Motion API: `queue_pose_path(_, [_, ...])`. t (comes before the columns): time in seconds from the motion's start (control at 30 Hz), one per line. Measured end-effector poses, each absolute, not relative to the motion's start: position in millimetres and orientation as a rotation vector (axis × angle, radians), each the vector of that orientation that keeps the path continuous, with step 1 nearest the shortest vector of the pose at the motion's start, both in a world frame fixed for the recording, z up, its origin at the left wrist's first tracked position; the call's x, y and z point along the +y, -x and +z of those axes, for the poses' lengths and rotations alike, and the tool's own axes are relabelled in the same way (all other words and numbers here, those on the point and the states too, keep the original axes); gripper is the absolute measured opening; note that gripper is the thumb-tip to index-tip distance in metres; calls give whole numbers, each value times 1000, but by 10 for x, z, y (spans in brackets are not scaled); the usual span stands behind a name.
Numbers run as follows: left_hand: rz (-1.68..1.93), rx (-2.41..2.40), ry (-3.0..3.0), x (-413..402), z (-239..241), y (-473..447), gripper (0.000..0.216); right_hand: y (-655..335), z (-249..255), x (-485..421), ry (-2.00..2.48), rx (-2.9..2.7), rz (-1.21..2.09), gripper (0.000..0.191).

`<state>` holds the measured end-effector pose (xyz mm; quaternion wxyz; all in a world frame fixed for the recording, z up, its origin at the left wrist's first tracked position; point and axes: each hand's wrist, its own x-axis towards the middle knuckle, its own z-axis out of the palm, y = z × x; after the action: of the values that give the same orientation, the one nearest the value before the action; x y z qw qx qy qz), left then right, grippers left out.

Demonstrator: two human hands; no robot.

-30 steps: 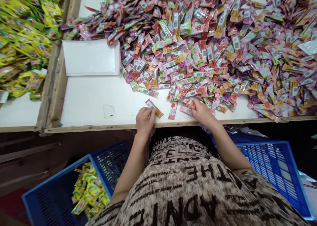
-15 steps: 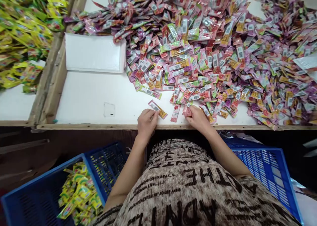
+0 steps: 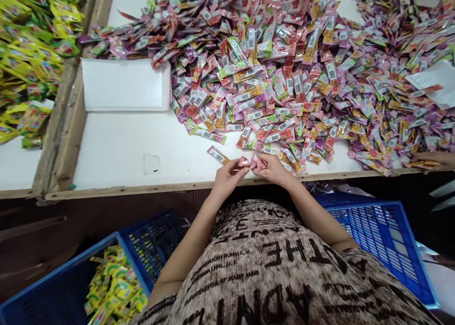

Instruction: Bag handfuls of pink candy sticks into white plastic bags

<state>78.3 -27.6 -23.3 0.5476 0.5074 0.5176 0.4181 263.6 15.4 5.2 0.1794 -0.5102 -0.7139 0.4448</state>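
Note:
Small pink candy sachets are in both hands at the table's front edge. My left hand (image 3: 227, 179) is closed, its thumb and fingers pinching a pink sachet (image 3: 243, 162). Close beside it, my right hand (image 3: 274, 169) is closed around a pink sachet (image 3: 258, 162); whether it holds more than one is hidden. A purple and gold sachet (image 3: 217, 154) lies on the white table top (image 3: 113, 149) just beyond my left hand. Past my right hand spreads a big heap of barcoded sachets (image 3: 249, 97) in pink, red, green, gold and purple.
A stack of white sheets (image 3: 124, 85) lies left of the heap, by a wooden divider (image 3: 67, 106). Yellow-green packets (image 3: 31, 54) are beyond it. Blue crates (image 3: 387, 235) stand below on both sides. Another person's hand (image 3: 432, 159) reaches in at right.
My left hand has moved right, close to my right hand, and has taken up a pink sachet from the table. Another person's hand has come into view at right. The view has shifted slightly.

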Motion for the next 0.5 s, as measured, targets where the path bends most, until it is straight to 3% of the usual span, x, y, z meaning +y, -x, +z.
queue_pose_path(0.1, [1137, 1018, -1104, -249, -137, -877, 68, -2433, 36, 103, 1074, -1882, 1190, 18])
queue_pose_path(0.2, [1193, 997, -1280, -208, -98, -933, 66, -2283, -67, 64, 1012, -1938, 1015, 23])
queue_pose_path(0.3, [987, 975, -1503, -147, -164, -925, 70, -2374, -196, 0, 1251, -2003, 903, 29])
queue_pose_path(0.4, [779, 875, -1638, -79, -252, -969, 92, -2600, -270, -71, 1373, -1971, 979, 36])
queue_pose_path(0.5, [837, 908, -1666, -17, -292, -1117, 85, -2758, -290, -137, 1239, -1813, 1225, 55])
